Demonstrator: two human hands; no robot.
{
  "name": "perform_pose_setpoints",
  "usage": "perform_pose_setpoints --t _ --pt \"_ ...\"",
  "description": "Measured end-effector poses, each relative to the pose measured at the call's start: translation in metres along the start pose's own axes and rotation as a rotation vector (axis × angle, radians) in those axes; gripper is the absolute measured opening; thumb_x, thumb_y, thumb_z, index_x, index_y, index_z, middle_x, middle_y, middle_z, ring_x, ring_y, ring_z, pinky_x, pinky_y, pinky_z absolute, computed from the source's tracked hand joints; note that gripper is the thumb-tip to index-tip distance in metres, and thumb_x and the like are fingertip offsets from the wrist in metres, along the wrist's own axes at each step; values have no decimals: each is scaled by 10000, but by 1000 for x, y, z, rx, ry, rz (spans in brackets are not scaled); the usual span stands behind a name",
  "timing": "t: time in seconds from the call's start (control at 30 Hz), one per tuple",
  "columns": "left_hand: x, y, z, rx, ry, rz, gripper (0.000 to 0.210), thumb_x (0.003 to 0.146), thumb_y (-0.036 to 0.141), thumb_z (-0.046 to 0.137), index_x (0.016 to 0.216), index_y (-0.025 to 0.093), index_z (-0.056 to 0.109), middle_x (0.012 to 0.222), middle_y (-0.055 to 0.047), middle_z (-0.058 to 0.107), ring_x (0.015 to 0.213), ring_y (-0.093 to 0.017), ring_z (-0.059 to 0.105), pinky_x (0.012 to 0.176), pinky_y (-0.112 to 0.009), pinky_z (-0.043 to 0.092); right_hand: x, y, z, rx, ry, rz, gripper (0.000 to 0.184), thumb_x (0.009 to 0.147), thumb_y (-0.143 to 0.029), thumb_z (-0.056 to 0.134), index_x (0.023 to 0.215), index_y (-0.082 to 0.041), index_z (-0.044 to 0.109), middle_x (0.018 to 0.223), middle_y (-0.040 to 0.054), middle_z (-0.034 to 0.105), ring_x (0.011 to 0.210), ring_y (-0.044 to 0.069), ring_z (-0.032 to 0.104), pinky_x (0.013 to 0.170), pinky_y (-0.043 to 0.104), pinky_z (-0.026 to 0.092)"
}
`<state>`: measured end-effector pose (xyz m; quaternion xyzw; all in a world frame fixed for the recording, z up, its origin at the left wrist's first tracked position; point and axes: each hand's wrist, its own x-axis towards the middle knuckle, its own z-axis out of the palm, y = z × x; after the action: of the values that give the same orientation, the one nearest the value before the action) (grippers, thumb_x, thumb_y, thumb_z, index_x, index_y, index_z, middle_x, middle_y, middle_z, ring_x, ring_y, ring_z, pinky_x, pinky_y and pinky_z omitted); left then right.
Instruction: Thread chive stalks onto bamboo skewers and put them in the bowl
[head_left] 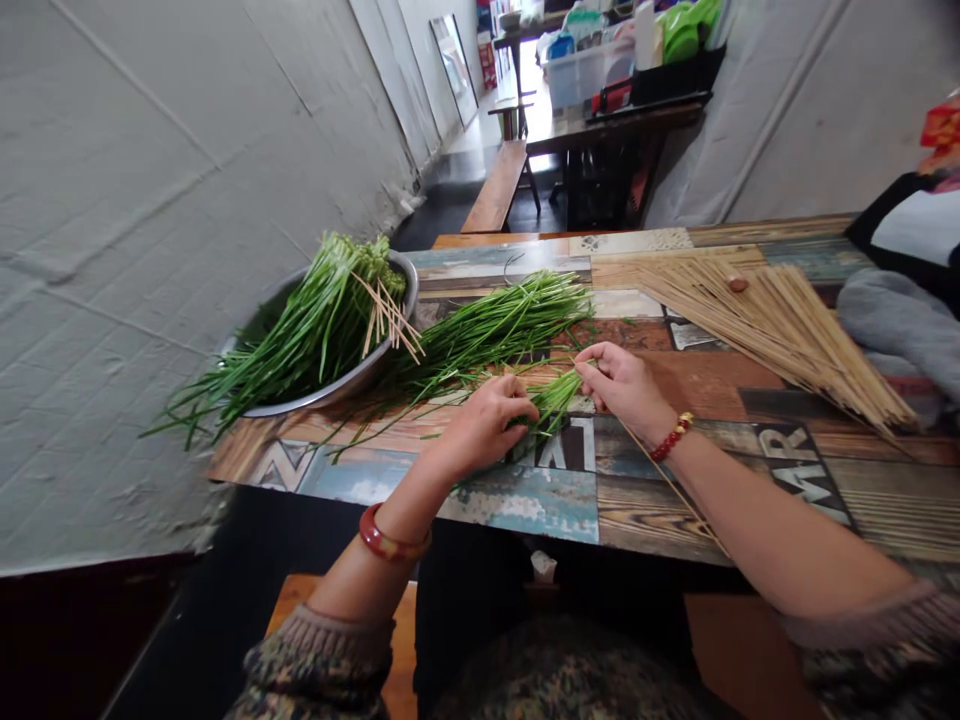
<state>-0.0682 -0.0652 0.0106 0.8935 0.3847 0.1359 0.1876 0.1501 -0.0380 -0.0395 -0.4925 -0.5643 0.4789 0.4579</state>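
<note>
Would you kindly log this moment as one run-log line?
Left hand: holding small green bundle; Right hand: pinching thin stick at bundle's end; Metal bowl: heaped greens, at left; Stick pile: at right

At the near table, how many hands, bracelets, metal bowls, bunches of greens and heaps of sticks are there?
Hands: 2 (left hand, right hand)
Bracelets: 2 (smooth bangle, beaded bracelet)
Metal bowl: 1
Greens: 3 (bowl bunch, table bunch, small bunch)
Stick heaps: 2 (little heap, big heap)
Total: 10
</note>
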Motion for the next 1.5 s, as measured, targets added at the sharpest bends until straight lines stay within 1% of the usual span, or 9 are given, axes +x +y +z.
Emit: perform_pose_setpoints --t 0.1,0.2,0.33,0.43,0.5,0.7,0.9,1.23,1.5 --pt "4 -3 -1 -101 105 -37 88 753 143 607 724 178 682 866 -61 585 868 -178 535 807 -329 419 1 0 0 -9 -3 -10 314 797 -434 572 933 -151 562 566 -45 553 354 53 434 335 164 328" --pt "13 -8 -10 -337 334 -152 89 753 208 635 683 167 670 883 -67 611 880 -168 557 807 -307 433 2 2 0 -19 -14 -20 350 804 -429 561 1012 -147 576 569 -41 567 368 59 443 351 168 351" --pt "31 -18 -19 -734 517 -303 167 688 292 706 702 136 650 813 -54 648 781 -138 584 730 -262 445 3 3 0 2 -32 26 366 810 -428 548 1037 -145 594 585 -37 562 386 59 445 354 165 345" --pt "46 -22 -21 -908 609 -383 220 674 320 712 758 132 636 694 -14 636 641 -97 561 638 -224 433 3 1 1 40 -28 56 359 803 -426 550 1008 -137 600 586 -35 552 389 57 439 351 164 342" --pt "57 -21 -18 -937 592 -415 226 675 330 707 746 132 625 613 8 602 557 -78 525 556 -200 399 3 -2 2 49 -6 48 348 794 -421 559 987 -135 608 572 -35 549 386 57 434 351 165 337" --pt "86 -6 8 -1024 374 -471 238 647 331 719 691 124 610 556 22 565 461 -53 461 457 -182 321 0 -13 4 55 70 -7 294 785 -388 561 938 -144 624 523 -42 535 381 64 437 361 176 338" --pt "88 -5 28 -1255 275 -479 253 674 346 719 746 123 625 603 23 581 492 -44 464 466 -168 317 3 -13 2 76 84 -4 281 790 -373 566 946 -147 630 525 -45 538 377 68 440 349 180 326" --pt "83 -8 26 -1315 242 -468 240 700 330 714 769 125 610 602 34 575 462 -30 465 456 -156 332 1 -10 -1 40 92 14 235 803 -331 595 960 -163 640 549 -43 550 414 65 457 360 171 341" --pt "83 -6 25 -1286 220 -458 244 717 338 684 707 114 587 589 28 551 459 -26 451 435 -146 319 -1 -11 1 32 79 14 214 805 -312 607 962 -169 638 556 -53 546 401 52 442 371 177 339"
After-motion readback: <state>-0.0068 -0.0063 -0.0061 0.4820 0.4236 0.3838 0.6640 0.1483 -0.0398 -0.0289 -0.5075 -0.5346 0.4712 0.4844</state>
